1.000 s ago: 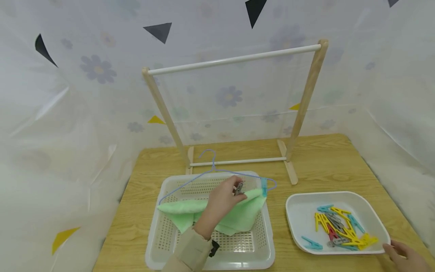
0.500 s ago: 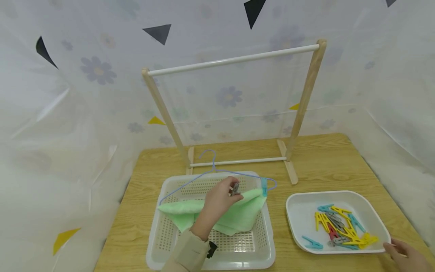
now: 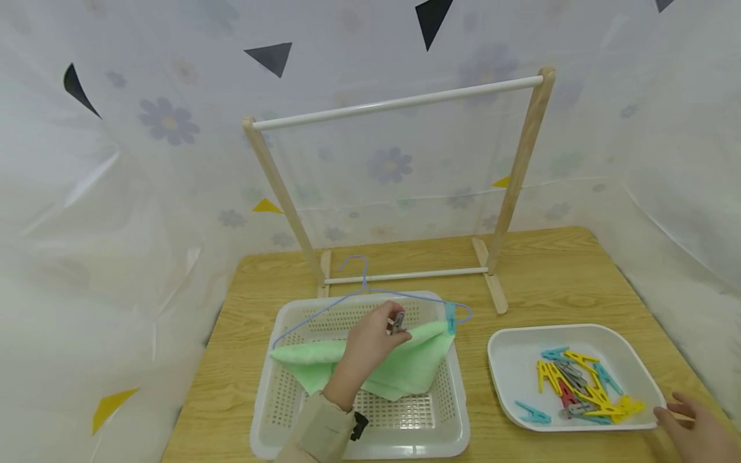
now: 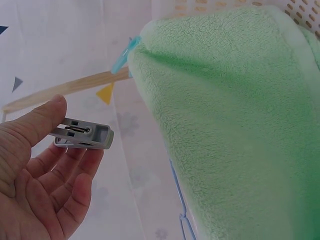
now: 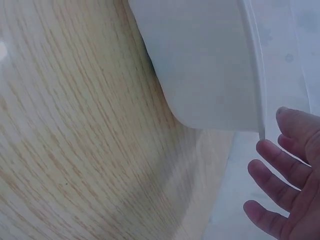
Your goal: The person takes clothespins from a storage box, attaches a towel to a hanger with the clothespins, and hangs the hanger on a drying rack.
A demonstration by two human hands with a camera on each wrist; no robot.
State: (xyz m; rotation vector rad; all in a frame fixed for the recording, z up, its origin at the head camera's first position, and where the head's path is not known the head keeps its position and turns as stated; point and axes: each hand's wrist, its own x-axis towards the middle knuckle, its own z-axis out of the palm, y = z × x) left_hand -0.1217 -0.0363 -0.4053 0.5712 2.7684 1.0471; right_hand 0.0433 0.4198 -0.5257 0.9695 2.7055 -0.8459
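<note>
My left hand [image 3: 365,347] pinches a grey clothespin [image 4: 86,134] between thumb and fingers, above a light green towel [image 3: 408,373]. That towel lies folded over a thin blue wire hanger [image 3: 324,310] resting across a white perforated basket [image 3: 359,449]. A teal clothespin [image 3: 450,318] clips its right end to the hanger; the left end shows no clip. At the lower right, my right hand [image 3: 697,427] has its fingers spread loosely, with fingertips right by the near corner of a white tray [image 3: 515,354]. Its right wrist view shows nothing held in the fingers [image 5: 272,185].
Yellow, teal, grey and red clothespins [image 3: 579,389] lie loose in the tray. Behind the basket stands a wooden rack with a white top rod [image 3: 399,103] and a lower bar [image 3: 417,275]. Patterned plastic sheeting [image 3: 173,212] encloses the wooden table [image 3: 544,283].
My right hand has released the tray's corner and its fingers have spread. My left hand has drifted slightly left, still pinching the grey clothespin. Towel and hanger look unmoved.
</note>
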